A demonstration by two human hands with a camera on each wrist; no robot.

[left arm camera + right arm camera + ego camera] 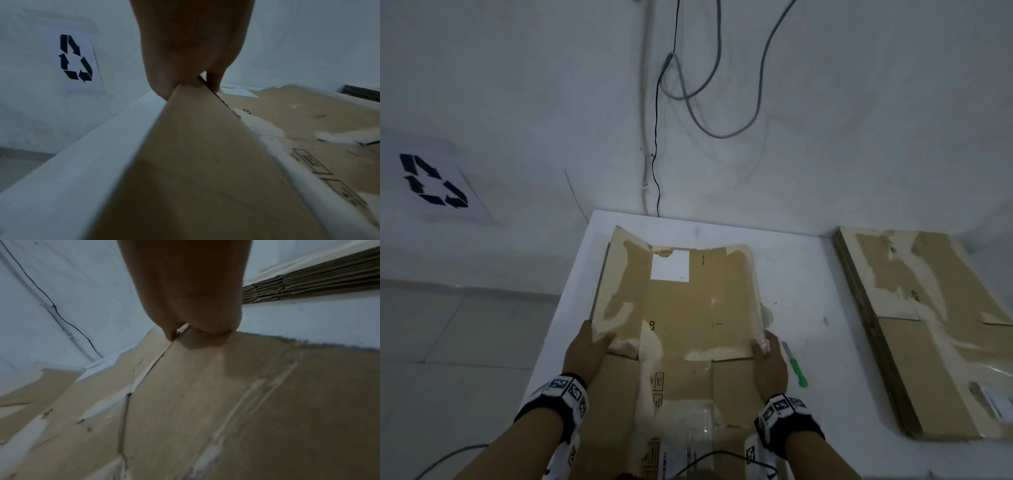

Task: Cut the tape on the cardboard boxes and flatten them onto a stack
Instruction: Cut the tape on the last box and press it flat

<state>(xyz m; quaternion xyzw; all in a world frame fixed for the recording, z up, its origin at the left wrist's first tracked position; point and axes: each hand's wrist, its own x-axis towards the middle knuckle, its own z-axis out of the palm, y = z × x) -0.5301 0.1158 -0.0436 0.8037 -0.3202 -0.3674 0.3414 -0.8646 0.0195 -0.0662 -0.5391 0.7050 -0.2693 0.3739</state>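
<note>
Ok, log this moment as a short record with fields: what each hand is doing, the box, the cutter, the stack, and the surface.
left hand: grips the left edge of the flattened box
right hand: grips the right edge of the same box
flattened box: lies collapsed on the white table, white label near its far end
green-handled cutter: on the table just right of the right hand, not held
stack of flattened boxes: at the table's right side, apart from the held box
white table: carries everything
</note>
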